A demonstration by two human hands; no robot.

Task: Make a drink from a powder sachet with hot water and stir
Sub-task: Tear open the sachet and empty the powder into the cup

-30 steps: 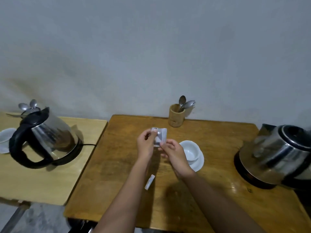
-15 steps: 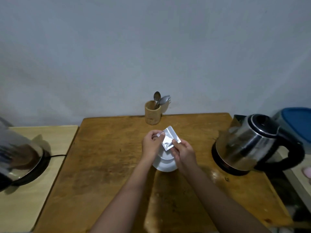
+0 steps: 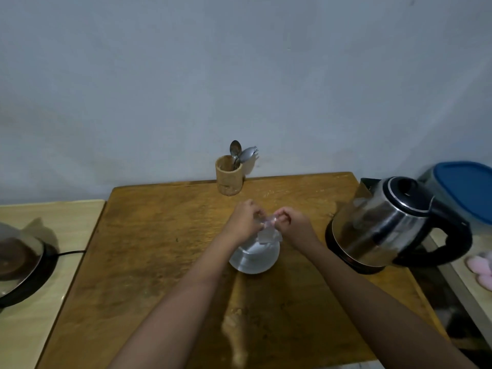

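Note:
A small silvery powder sachet (image 3: 268,233) is held between my left hand (image 3: 243,222) and my right hand (image 3: 291,222), both pinching its top edge. It hangs, blurred, just above a white cup on a white saucer (image 3: 253,261) in the middle of the brown wooden table (image 3: 159,249). The cup is mostly hidden behind the sachet and my hands. A steel kettle with a black handle (image 3: 394,225) stands on its base to the right of the cup. A wooden holder with spoons (image 3: 229,174) stands at the table's back edge.
A second kettle (image 3: 18,259) sits on a lighter table (image 3: 66,230) at the left, its cord running right. A blue-lidded container (image 3: 468,187) stands behind the right kettle. Pink objects (image 3: 479,265) lie at the far right edge. A grey wall rises behind.
The view has swung to the right, so the left kettle is nearly out of frame. My hands moved the sachet from beside the cup to directly over it and now pinch its top.

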